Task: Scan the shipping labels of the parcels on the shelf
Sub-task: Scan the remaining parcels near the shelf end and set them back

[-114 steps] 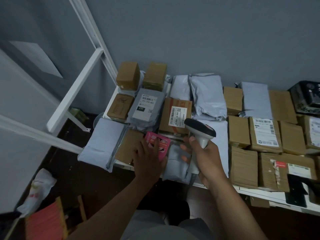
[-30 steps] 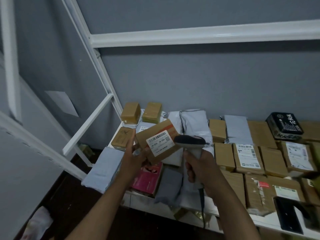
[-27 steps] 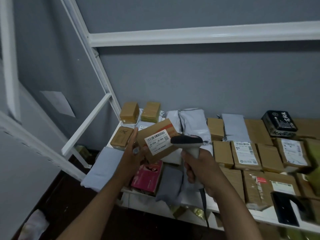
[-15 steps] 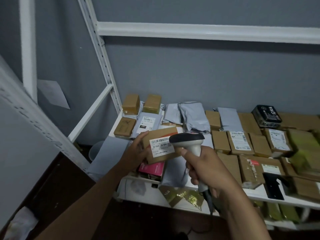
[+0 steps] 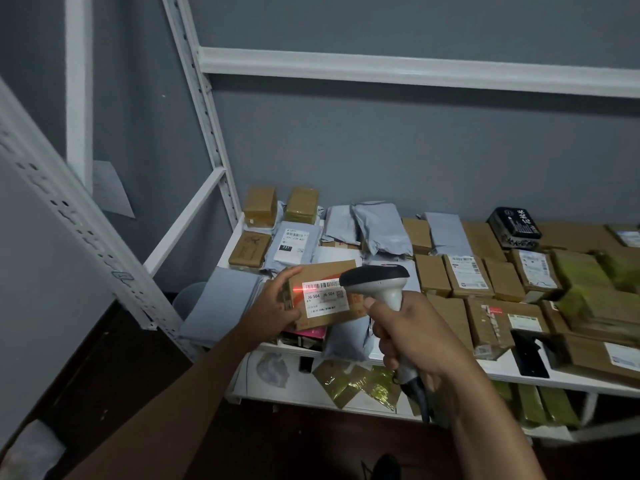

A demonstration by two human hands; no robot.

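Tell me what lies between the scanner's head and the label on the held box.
Only air: in the head view, scanner faces label on the box, red line across barcode.

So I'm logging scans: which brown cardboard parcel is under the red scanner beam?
The brown cardboard box lifted in the left hand; the red line crosses its white J6-S04 label. Other boxes lie on the shelf.

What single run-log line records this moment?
left hand: holds brown cardboard parcel | right hand: grips grey handheld scanner | red beam on white label
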